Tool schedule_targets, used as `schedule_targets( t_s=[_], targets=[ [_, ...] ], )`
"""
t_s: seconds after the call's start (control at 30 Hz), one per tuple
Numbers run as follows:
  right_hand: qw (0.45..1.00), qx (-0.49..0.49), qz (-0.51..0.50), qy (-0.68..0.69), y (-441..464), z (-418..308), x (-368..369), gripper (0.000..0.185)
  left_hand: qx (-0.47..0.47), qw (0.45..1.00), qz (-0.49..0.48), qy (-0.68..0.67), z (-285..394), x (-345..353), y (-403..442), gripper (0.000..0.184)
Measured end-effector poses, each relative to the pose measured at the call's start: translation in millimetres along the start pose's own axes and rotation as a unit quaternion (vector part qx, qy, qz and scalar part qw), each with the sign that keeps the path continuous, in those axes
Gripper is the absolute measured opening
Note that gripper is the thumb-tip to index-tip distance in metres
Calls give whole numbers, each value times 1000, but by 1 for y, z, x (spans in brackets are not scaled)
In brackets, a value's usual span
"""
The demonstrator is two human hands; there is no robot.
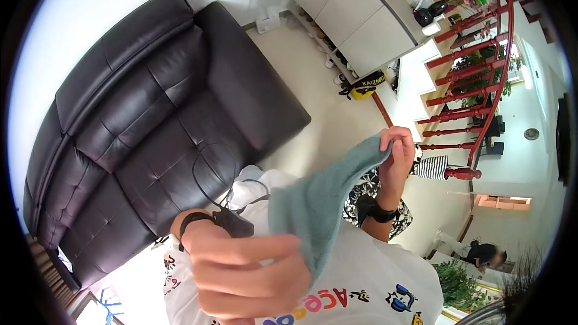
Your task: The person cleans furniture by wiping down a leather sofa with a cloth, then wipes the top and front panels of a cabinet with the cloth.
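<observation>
A grey-green cloth is stretched in front of my white printed shirt. Its upper right corner is pinched by my right hand, between thumb and fingers. My left hand, smeared a little by motion, is closed at the cloth's lower left edge; the fingers hide the exact grip point. Both wrists carry black bands, and a black box-shaped device with a cable sits at the left one.
A dark leather sofa stands on the left. Ahead are a grey cabinet, a black and yellow bag on the floor, and a red stair railing. Another person is far off at right, near green plants.
</observation>
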State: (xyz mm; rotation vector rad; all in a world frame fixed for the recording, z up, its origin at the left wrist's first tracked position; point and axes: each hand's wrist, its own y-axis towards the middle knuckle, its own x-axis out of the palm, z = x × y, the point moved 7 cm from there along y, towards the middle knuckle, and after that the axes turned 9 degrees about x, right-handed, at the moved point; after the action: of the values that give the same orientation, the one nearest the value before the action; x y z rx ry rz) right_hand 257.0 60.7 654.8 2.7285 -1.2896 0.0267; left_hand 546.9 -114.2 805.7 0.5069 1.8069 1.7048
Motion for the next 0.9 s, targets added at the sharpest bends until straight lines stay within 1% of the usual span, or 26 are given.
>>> schedule_targets(
  t_s=[0.03, 0.13, 0.27, 0.33, 0.37, 0.4, 0.43, 0.47, 0.5, 0.53, 0.6, 0.63, 0.67, 0.73, 0.77, 0.83, 0.87, 0.9],
  targets=[
    [1000, -2, -9, 4, 11, 1, 8, 28, 10, 1000, 12, -8, -12, -8, -1, 32],
    [1000, 6, -22, -9, 43, 6, 31, 26, 14, 999, 36, -10, -42, -28, -9, 30],
    [999, 20, -43, -21, 79, 10, 63, 24, -18, 998, 53, -36, -69, -56, -29, 23],
    [999, 25, -13, -22, 90, 15, 67, 21, -39, 991, 74, -102, -89, -64, -38, 17],
    [1000, 21, -3, -18, 96, 20, 65, 21, -51, 983, 84, -157, -103, -63, -39, 15],
    [1000, 21, 4, -14, 105, 25, 72, 20, -103, 965, 120, -210, -113, -62, -43, 13],
    [1000, 5, 1, -8, 111, 21, 81, 19, -151, 939, 162, -262, -123, -61, -46, 15],
    [1000, 9, -9, 16, 115, 22, 87, 19, -199, 909, 148, -336, -132, -59, -47, 15],
    [1000, 1, 3, 9, 115, 19, 93, 20, -248, 869, 135, -406, -144, -60, -44, 15],
    [1000, -10, 11, 5, 117, 15, 100, 21, -246, 835, 136, -473, -149, -60, -36, 18],
    [999, -31, -22, 18, 116, 13, 111, 24, -250, 750, 137, -597, -159, -60, -22, 29],
    [998, -44, -29, 30, 114, 8, 125, 26, -219, 704, 116, -666, -160, -58, -16, 44],
    [997, -51, -46, 40, 112, 3, 135, 27, -230, 713, 169, -641, -153, -58, -10, 51],
    [995, -50, -46, 68, 109, -1, 148, 28, -253, 728, 270, -577, -141, -58, -1, 67],
    [994, -53, -52, 77, 109, -1, 149, 28, -205, 761, 332, -518, -142, -63, 6, 66],
    [992, -59, -66, 94, 112, -3, 153, 28, -169, 760, 353, -518, -142, -60, 11, 64],
    [991, -62, -67, 99, 115, -4, 156, 28, -189, 728, 314, -579, -142, -48, 9, 62],
    [991, -58, -66, 102, 116, -6, 160, 28, -204, 707, 308, -603, -139, -43, 11, 59]
  ],
)
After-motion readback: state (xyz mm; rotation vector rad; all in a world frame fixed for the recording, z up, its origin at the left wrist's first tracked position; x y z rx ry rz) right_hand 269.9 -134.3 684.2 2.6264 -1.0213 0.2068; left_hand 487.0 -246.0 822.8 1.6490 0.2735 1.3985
